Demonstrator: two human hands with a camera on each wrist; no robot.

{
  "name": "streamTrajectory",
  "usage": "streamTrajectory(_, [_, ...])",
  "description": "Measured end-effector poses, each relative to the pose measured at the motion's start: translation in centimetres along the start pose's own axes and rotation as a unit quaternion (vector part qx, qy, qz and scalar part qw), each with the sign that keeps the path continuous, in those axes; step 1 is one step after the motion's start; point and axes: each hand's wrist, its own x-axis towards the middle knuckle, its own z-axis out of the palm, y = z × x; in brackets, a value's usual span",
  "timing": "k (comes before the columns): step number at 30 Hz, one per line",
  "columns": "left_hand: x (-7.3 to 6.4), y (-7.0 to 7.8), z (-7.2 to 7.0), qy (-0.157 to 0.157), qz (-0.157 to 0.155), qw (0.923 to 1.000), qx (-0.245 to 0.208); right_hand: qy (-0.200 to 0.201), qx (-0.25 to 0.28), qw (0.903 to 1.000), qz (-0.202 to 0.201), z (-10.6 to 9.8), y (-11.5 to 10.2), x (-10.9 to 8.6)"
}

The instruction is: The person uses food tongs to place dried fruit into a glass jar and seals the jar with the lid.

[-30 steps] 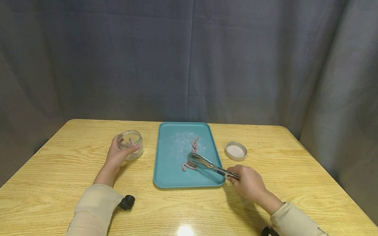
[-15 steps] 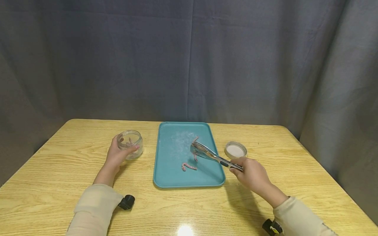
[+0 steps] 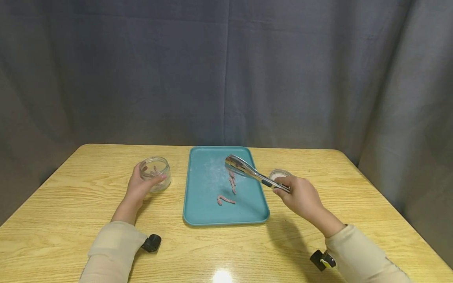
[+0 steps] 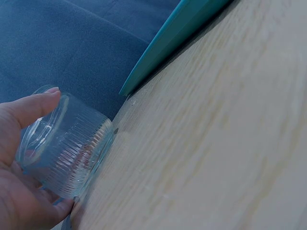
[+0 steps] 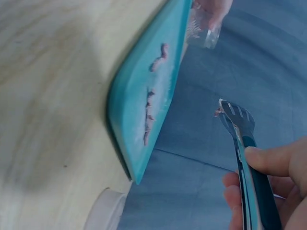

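Observation:
My left hand (image 3: pixel 139 184) grips a clear glass jar (image 3: pixel 164 185) that stands on the table left of the tray; pinkish strips show inside it. My right hand (image 3: pixel 301 198) holds metal tongs (image 3: pixel 247 169) raised above the teal tray (image 3: pixel 201 214). Their tips hover over the tray's upper part. In the right wrist view, a small reddish bit (image 5: pixel 218 112) shows at the tips of the tongs. On the tray lie a curved pinkish strip (image 3: pixel 226 200) and a longer twisted strip (image 3: pixel 232 184), partly hidden by the tongs in the head view.
A round jar lid (image 3: pixel 279 173) lies right of the tray, partly behind the right hand. Whitish powder marks the tray's surface. The wooden table (image 3: pixel 219 251) ends at a grey curtain (image 3: pixel 177 78) behind. Small black devices (image 3: pixel 152 243) sit at both wrists.
The tongs have moved from the curved strip up to the far part of the tray and risen. The strips on the tray are now more exposed. The left hand and jar have stayed put.

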Motion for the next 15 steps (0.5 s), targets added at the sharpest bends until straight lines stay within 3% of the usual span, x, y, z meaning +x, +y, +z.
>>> streamTrajectory(15, [0.1,0.0,-0.1,-0.001,-0.001,1.0000,-0.002,0.012,0.033,0.9993,-0.010,-0.5,-1.7,2.5])
